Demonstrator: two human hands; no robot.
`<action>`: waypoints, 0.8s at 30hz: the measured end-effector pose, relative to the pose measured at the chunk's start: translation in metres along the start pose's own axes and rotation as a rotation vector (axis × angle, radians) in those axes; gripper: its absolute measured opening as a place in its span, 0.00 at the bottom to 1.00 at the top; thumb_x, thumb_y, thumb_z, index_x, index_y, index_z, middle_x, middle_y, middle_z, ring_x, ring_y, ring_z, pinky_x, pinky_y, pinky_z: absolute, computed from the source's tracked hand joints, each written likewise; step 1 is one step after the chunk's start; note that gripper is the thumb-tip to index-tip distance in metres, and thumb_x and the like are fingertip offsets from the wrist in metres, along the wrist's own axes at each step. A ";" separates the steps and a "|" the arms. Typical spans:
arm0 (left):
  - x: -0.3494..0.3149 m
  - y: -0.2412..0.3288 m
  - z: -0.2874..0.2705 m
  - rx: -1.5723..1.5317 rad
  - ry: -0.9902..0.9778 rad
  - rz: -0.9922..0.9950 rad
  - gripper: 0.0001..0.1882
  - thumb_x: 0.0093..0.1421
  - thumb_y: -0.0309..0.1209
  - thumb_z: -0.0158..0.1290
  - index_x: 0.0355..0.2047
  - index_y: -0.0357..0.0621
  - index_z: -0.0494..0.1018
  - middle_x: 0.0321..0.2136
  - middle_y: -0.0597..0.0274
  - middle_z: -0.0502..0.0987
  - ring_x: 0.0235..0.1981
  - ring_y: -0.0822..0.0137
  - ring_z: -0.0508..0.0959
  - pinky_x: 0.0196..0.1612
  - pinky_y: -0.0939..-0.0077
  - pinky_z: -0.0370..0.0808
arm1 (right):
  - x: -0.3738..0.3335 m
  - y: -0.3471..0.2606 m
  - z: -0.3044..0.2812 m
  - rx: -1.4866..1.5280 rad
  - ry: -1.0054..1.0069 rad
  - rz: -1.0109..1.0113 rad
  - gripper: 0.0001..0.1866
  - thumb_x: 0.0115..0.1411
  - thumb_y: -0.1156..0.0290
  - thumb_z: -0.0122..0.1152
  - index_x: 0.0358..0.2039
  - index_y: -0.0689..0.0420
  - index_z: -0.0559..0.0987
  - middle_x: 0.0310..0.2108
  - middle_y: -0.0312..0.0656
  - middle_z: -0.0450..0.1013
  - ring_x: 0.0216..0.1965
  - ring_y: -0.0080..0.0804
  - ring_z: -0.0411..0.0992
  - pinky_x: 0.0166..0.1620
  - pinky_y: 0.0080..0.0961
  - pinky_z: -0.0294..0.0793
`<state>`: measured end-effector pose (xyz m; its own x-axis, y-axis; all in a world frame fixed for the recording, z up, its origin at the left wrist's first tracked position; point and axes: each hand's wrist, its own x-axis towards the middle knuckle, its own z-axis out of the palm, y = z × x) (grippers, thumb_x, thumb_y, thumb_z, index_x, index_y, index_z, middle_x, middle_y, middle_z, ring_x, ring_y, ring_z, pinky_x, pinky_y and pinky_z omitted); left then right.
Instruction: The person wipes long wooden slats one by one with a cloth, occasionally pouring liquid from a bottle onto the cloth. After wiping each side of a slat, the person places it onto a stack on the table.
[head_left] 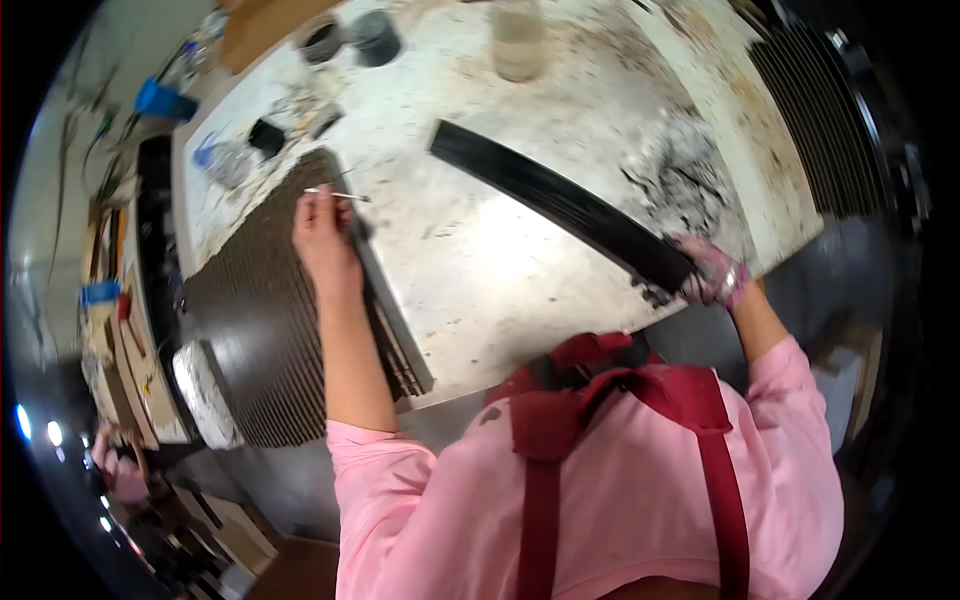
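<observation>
My left hand (pixel 325 240), bare, pinches a thin white stick with a dark tip (pixel 350 196), much like a cotton swab. It hovers over the upper end of a row of dark, narrow strips (pixel 250 320) laid side by side at the left. My right hand (pixel 712 272), in a stained pinkish glove, grips the near end of a long, flat black bar (pixel 560 200). From there the bar slants to the far left over the white worktable (pixel 470 300). The stick and the bar are apart.
Crumpled, black-smeared paper (pixel 690 180) lies beyond my right hand. Along the far edge stand a dark cup (pixel 375 40), another cup (pixel 320 40) and a cloudy container (pixel 517 45). More dark strips (pixel 815 120) lie far right. A white wrapped block (pixel 207 395) rests at left.
</observation>
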<state>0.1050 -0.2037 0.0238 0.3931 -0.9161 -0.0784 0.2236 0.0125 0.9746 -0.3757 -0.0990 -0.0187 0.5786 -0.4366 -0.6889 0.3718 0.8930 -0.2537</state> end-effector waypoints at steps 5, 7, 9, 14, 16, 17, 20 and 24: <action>0.047 -0.013 0.005 0.052 -0.003 -0.057 0.07 0.64 0.32 0.54 0.33 0.43 0.71 0.25 0.69 0.73 0.27 0.78 0.71 0.31 0.86 0.69 | -0.008 0.002 0.005 -0.048 -0.134 -0.079 0.26 0.68 0.58 0.36 0.57 0.65 0.65 0.46 0.63 0.72 0.35 0.49 0.77 0.35 0.37 0.79; 0.079 -0.014 0.013 0.041 -0.051 -0.081 0.07 0.63 0.32 0.54 0.32 0.42 0.71 0.26 0.68 0.73 0.26 0.78 0.71 0.29 0.85 0.69 | -0.006 0.001 0.000 0.048 -0.115 0.018 0.24 0.68 0.60 0.38 0.57 0.63 0.65 0.48 0.62 0.71 0.36 0.48 0.76 0.33 0.36 0.77; 0.123 -0.019 0.018 0.036 -0.004 -0.079 0.08 0.63 0.32 0.54 0.31 0.42 0.70 0.26 0.67 0.73 0.25 0.77 0.71 0.26 0.84 0.68 | -0.001 0.006 -0.008 0.140 -0.076 0.078 0.24 0.68 0.60 0.38 0.57 0.63 0.66 0.47 0.62 0.72 0.35 0.48 0.76 0.33 0.35 0.77; 0.210 -0.018 0.015 0.142 0.048 -0.077 0.11 0.62 0.34 0.55 0.35 0.39 0.68 0.25 0.65 0.73 0.23 0.75 0.71 0.24 0.82 0.69 | -0.003 0.012 0.018 0.069 -0.020 0.020 0.22 0.68 0.61 0.39 0.56 0.62 0.67 0.43 0.56 0.74 0.34 0.41 0.77 0.33 0.33 0.77; 0.209 -0.025 0.016 0.128 0.197 -0.093 0.15 0.62 0.36 0.56 0.39 0.38 0.67 0.25 0.64 0.72 0.22 0.73 0.71 0.23 0.79 0.69 | -0.011 0.014 0.040 -0.134 -0.004 -0.126 0.23 0.67 0.58 0.43 0.56 0.60 0.68 0.42 0.50 0.75 0.33 0.33 0.76 0.33 0.29 0.77; 0.196 -0.027 0.017 0.000 -0.015 -0.115 0.14 0.62 0.36 0.55 0.37 0.39 0.67 0.25 0.63 0.72 0.23 0.72 0.72 0.22 0.79 0.71 | -0.017 0.017 0.043 -0.243 0.063 -0.203 0.26 0.65 0.54 0.48 0.56 0.60 0.69 0.41 0.47 0.76 0.35 0.30 0.76 0.38 0.25 0.76; 0.075 -0.016 0.057 -0.206 -0.157 -0.536 0.11 0.67 0.35 0.47 0.35 0.39 0.69 0.28 0.61 0.75 0.27 0.73 0.76 0.28 0.86 0.76 | -0.037 0.020 0.069 -0.841 0.339 -0.513 0.28 0.59 0.60 0.57 0.56 0.61 0.69 0.46 0.42 0.72 0.48 0.36 0.71 0.51 0.30 0.69; -0.089 -0.029 0.053 -0.069 -0.602 -1.007 0.29 0.68 0.51 0.37 0.54 0.38 0.63 0.46 0.52 0.75 0.45 0.60 0.76 0.53 0.67 0.70 | -0.040 0.035 0.086 -1.335 0.376 -0.757 0.30 0.50 0.65 0.61 0.56 0.58 0.70 0.50 0.52 0.66 0.50 0.49 0.68 0.53 0.36 0.68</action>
<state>0.0166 -0.1440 0.0131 -0.4693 -0.5667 -0.6772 0.2486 -0.8206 0.5145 -0.3232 -0.0598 0.0586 0.2819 -0.9382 -0.2008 -0.5195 0.0267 -0.8541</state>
